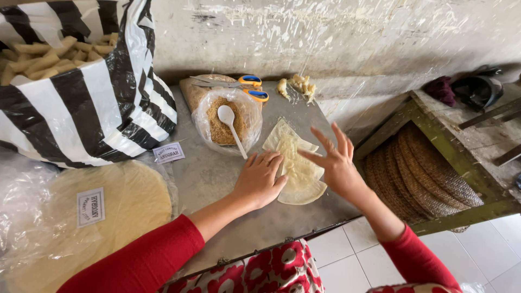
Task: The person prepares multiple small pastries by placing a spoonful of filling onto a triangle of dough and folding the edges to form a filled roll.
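On the grey metal tabletop (217,179), left hand (260,182) lies palm down, fingers loosely curled, fingertips pressing the left edge of a pale folded pastry wrapper (296,168). Right hand (336,163) hovers just over the wrapper's right side, fingers spread wide, grasping nothing; whether the fingertips touch the sheet, cannot tell. Wrapper: thin, floury, soft, folded to a rough fan shape, lying near the table's right edge.

Just behind it, a clear plastic bag (225,122) of brown crumbly filling, a white plastic spoon (230,125) standing in it. Orange-handled scissors (244,87) lie beyond, with small pale scraps (297,86) beside them.

Left: a black-and-white striped plastic bag (92,103) holding pale rolled sticks (40,57). Below it, a stack of round wrappers (119,206) in clear film with a small white rectangular label (90,206); a second white label (169,153) lies loose on the table.
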